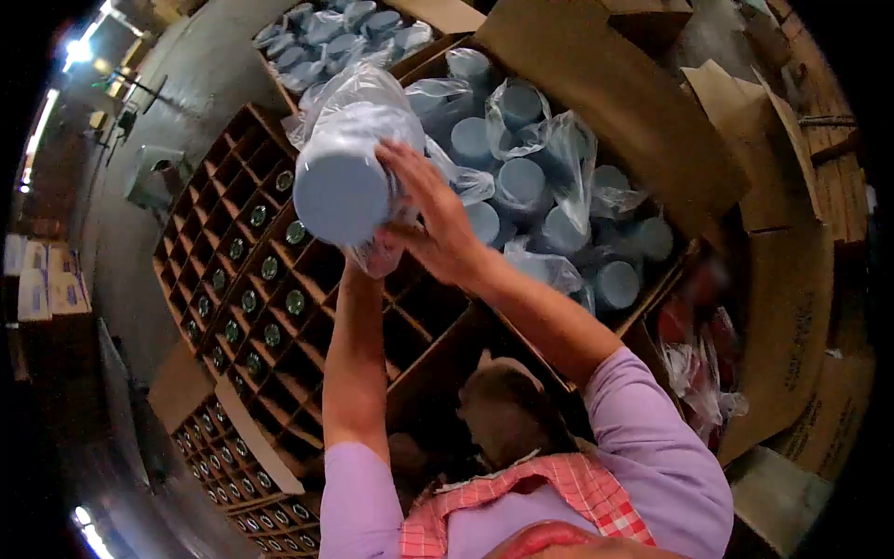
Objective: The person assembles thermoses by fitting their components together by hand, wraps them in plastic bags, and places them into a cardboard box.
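Observation:
A light blue-grey cylindrical item (343, 197) in a clear plastic bag is held up over the boxes, its round end towards the camera. My right hand (433, 219) is wrapped against its right side, fingers and thumb on the bag. Behind the item my left hand is hidden; only the left forearm (357, 345) shows, reaching up to it. Below lies a divided cardboard box (391, 326), with round glass tops (270, 268) in several compartments. To the right, an open carton (684, 270) holds several similar blue-grey items (521, 182), many in clear bags.
Another carton of blue-grey items (345, 42) stands at the top. A second divided box (233, 466) with glass tops is at the lower left. Large cardboard flaps (615, 102) stick up at the right, near red items in plastic (698, 349). A greenish bin (154, 177) stands on the floor.

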{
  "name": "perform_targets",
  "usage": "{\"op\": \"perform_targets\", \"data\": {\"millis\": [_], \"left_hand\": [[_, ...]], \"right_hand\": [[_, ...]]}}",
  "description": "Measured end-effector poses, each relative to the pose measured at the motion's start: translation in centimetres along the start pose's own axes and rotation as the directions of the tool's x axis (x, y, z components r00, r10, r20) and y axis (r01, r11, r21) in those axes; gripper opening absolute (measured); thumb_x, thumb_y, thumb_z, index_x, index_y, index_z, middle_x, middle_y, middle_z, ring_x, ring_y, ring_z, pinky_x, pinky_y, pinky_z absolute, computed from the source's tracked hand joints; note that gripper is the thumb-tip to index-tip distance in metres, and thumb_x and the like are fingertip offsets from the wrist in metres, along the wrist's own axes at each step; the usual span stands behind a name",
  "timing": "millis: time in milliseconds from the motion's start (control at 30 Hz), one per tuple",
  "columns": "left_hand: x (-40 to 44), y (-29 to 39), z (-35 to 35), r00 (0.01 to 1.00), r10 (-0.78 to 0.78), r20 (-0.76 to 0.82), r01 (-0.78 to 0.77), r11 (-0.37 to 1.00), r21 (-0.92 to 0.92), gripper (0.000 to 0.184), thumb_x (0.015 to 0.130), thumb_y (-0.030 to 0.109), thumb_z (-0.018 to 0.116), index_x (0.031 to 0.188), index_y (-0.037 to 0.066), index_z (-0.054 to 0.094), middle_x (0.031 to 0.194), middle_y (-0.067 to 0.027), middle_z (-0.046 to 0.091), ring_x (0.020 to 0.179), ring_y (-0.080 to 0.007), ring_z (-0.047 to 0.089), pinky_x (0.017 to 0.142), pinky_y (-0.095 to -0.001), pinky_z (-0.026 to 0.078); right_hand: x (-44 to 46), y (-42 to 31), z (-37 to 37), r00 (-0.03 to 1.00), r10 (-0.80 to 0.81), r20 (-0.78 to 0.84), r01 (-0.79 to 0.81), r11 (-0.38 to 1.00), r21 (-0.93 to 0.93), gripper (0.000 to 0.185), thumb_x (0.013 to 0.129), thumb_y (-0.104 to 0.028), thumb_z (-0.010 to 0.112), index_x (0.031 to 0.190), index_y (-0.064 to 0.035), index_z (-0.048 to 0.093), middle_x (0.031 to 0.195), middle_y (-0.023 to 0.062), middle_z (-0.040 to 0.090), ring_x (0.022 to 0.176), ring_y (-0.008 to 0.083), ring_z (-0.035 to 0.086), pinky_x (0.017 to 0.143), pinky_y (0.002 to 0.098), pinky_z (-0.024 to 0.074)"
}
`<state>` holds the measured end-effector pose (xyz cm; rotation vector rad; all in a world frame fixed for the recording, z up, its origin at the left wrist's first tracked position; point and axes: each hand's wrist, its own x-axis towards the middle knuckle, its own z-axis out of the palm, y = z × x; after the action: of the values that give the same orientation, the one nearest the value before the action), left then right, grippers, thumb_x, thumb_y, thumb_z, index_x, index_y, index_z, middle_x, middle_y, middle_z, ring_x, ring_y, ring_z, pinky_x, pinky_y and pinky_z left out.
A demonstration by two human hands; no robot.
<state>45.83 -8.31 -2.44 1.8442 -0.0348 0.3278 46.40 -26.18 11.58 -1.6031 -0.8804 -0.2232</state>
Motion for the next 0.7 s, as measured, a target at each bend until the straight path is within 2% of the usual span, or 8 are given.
{"op": "perform_targets", "data": {"millis": [167, 300, 400, 433, 467, 567, 600, 700], "left_hand": [[6.9, -7.6, 1.2, 0.970, 0.007, 0.243, -0.083, 0.949, 0.303, 0.051, 0.096, 0.020, 0.041, 0.142, 0.005, 0.024, 0.145, -0.0126, 0.029, 0.131, -0.0264, 0.031, 0.108, -0.0381, 0.027], [7.5, -8.8, 0.6, 0.948, -0.072, 0.311, 0.076, 0.997, 0.001, 0.048, 0.097, 0.020, 0.038, 0.141, 0.006, 0.026, 0.145, -0.0130, 0.030, 0.131, -0.0277, 0.032, 0.107, -0.0374, 0.029], [8.8, -10.5, -0.5, 0.910, -0.260, 0.322, 0.056, 0.849, 0.526, 0.044, 0.096, 0.016, 0.041, 0.138, 0.006, 0.034, 0.136, -0.0128, 0.041, 0.124, -0.0279, 0.040, 0.102, -0.0373, 0.035], [9.3, -6.9, 0.3, 0.795, -0.578, 0.181, 0.598, 0.797, -0.084, 0.041, 0.093, 0.012, 0.044, 0.132, 0.004, 0.039, 0.124, -0.0129, 0.049, 0.114, -0.0275, 0.048, 0.094, -0.0366, 0.041], [9.8, -3.1, 1.1, 0.573, -0.819, 0.015, 0.529, 0.356, -0.770, 0.038, 0.090, 0.007, 0.047, 0.127, 0.001, 0.045, 0.112, -0.0131, 0.058, 0.104, -0.0271, 0.056, 0.086, -0.0359, 0.048], [9.7, -7.3, -0.9, 0.644, -0.747, 0.164, 0.660, 0.433, -0.614, 0.032, 0.087, 0.005, 0.050, 0.118, -0.004, 0.051, 0.098, -0.0138, 0.062, 0.086, -0.0263, 0.063, 0.072, -0.0340, 0.052], [10.0, -5.6, 0.7, 0.606, -0.796, 0.012, 0.539, 0.399, -0.742, 0.028, 0.087, 0.008, 0.051, 0.111, -0.007, 0.054, 0.092, -0.0132, 0.064, 0.072, -0.0245, 0.062, 0.056, -0.0300, 0.049], [10.0, -3.9, 1.1, 0.526, -0.850, -0.014, 0.521, 0.334, -0.786, 0.030, 0.086, 0.006, 0.054, 0.113, -0.005, 0.053, 0.094, -0.0127, 0.064, 0.071, -0.0222, 0.061, 0.053, -0.0280, 0.047]], "right_hand": [[5.9, 11.6, 2.0, 0.966, 0.247, -0.074, -0.247, 0.969, 0.010, 0.063, 0.078, -0.013, 0.062, 0.135, -0.0009, 0.038, 0.136, 0.0207, 0.043, 0.125, 0.0358, 0.042, 0.102, 0.0373, 0.0340], [7.1, 17.6, 2.8, 0.895, 0.424, -0.139, -0.404, 0.902, 0.150, 0.060, 0.078, -0.014, 0.060, 0.133, -0.0022, 0.041, 0.129, 0.0223, 0.050, 0.120, 0.0339, 0.048, 0.100, 0.0339, 0.0348], [5.7, 20.7, 1.0, 0.858, 0.496, -0.137, -0.500, 0.866, 0.009, 0.040, 0.078, -0.014, 0.061, 0.116, -0.0020, 0.058, 0.109, 0.0215, 0.062, 0.101, 0.0330, 0.060, 0.087, 0.0332, 0.0454], [4.9, 21.8, -0.3, 0.857, 0.503, -0.117, -0.511, 0.858, -0.051, 0.035, 0.078, -0.015, 0.062, 0.110, -0.0019, 0.062, 0.104, 0.0212, 0.064, 0.096, 0.0330, 0.062, 0.083, 0.0334, 0.0476], [4.1, 22.5, -2.1, 0.858, 0.512, -0.045, -0.506, 0.826, -0.247, 0.028, 0.076, -0.015, 0.062, 0.101, -0.0011, 0.065, 0.098, 0.0205, 0.065, 0.090, 0.0336, 0.064, 0.079, 0.0343, 0.0493], [2.3, 23.2, -5.2, 0.619, 0.769, 0.160, -0.455, 0.518, -0.725, 0.016, 0.074, -0.011, 0.059, 0.084, -0.0065, 0.070, 0.092, 0.0154, 0.068, 0.091, 0.0333, 0.065, 0.075, 0.0416, 0.0526], [1.6, 23.5, -5.0, 0.590, 0.770, 0.242, -0.322, 0.499, -0.805, 0.016, 0.074, -0.012, 0.059, 0.084, -0.0078, 0.071, 0.091, 0.0144, 0.068, 0.090, 0.0327, 0.065, 0.074, 0.0416, 0.0529], [-1.5, 25.1, -3.8, 0.487, 0.770, 0.412, 0.023, 0.461, -0.887, 0.016, 0.073, -0.012, 0.060, 0.084, -0.0095, 0.072, 0.091, 0.0130, 0.068, 0.088, 0.0313, 0.066, 0.072, 0.0415, 0.0531]]}}
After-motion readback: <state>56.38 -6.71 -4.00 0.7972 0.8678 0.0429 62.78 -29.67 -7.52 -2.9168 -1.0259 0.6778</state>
